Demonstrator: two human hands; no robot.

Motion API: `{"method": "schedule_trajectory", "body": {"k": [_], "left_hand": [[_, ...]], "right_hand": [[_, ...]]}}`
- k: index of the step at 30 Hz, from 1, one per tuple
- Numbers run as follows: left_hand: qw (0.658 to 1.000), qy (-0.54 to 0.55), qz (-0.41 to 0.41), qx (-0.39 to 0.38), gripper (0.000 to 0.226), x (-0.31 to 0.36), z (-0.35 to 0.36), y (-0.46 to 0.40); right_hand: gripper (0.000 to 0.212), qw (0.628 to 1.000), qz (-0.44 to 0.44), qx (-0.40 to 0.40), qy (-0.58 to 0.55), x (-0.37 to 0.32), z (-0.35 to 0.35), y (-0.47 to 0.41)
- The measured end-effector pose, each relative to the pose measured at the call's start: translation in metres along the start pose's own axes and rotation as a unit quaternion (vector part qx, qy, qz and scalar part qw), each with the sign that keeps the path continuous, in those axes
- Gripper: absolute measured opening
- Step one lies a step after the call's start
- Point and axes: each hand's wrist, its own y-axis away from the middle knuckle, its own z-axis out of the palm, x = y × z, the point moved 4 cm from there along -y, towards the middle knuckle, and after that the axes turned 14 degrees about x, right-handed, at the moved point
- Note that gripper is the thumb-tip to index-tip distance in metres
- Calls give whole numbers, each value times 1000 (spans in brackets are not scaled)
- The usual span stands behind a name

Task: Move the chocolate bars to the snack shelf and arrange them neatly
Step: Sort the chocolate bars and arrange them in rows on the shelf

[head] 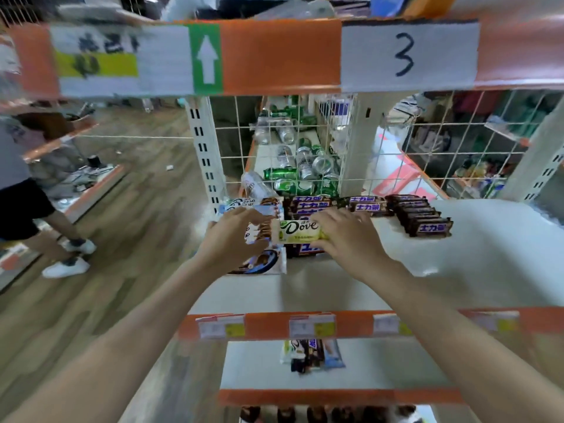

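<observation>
Near the shelf's (pixel 457 239) left edge the left hand (pixel 232 239) reaches in with its fingers loosely spread over a pale blue-and-white bar (pixel 262 264), touching the pile there rather than gripping anything I can make out. Just beside it, the right hand (pixel 345 236) pinches the right end of a cream Dove bar (pixel 294 231), held flat above the dark bars (pixel 308 250) lying under it. To do this well, I'd say the bar should go down square to the shelf's front edge, label up, its long side in line with its neighbours, while the left hand steadies the loose pile so nothing slides off the left edge. Further right, toward the back edge, a row of dark brown bars (pixel 422 215) already sits tidily, overlapping like tiles. Behind the wire grid at the back, a neighbouring shelf holds green and silver cans (pixel 300 166), many tipped on their sides.
</observation>
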Motion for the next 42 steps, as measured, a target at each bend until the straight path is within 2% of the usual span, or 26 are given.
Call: {"method": "schedule_trajectory", "body": {"k": [18,23,32,42], "left_hand": [[999,37,-11,-34,61,-62,-33,45],[999,40,-5,-30,63,-75,-36,53],[999,36,-10,-33,71,-84,-30,59],[998,42,-18,-33,70,-90,-32,59]], "right_hand": [[46,1000,-9,-9,-15,-94,24,10],[43,1000,-11,-9,-16,-109,31,10],[49,999,-5,-8,-32,-125,38,8],[43,1000,-2,3,-17,-132,45,9]]}}
